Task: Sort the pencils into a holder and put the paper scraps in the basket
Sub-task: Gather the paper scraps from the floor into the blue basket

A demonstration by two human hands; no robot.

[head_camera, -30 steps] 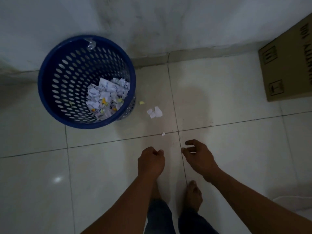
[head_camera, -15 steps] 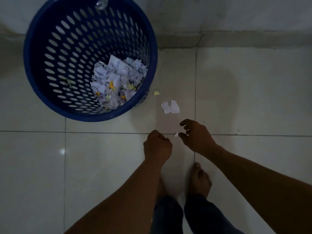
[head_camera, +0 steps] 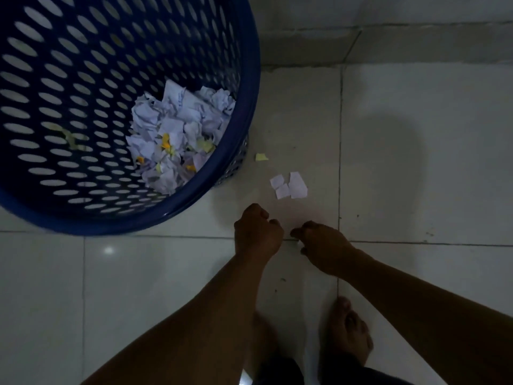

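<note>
Head view: flimsy, featherlight paper scraps (head_camera: 288, 186) are seen on the floor (head_camera: 416, 162) beside the basket (head_camera: 251, 101), best pinched by an edge. The left hand (head_camera: 258, 232) is clenched; the right hand's (head_camera: 324, 245) grip cannot be told.

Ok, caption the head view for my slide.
Left hand and right hand hover near white paper scraps on tiled floor beside a blue perforated plastic basket.

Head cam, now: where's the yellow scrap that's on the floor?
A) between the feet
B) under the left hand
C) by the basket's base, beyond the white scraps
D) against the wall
C: the yellow scrap lies close beside the basket, a little apart from its base, with the white scraps lower in the frame.
</note>
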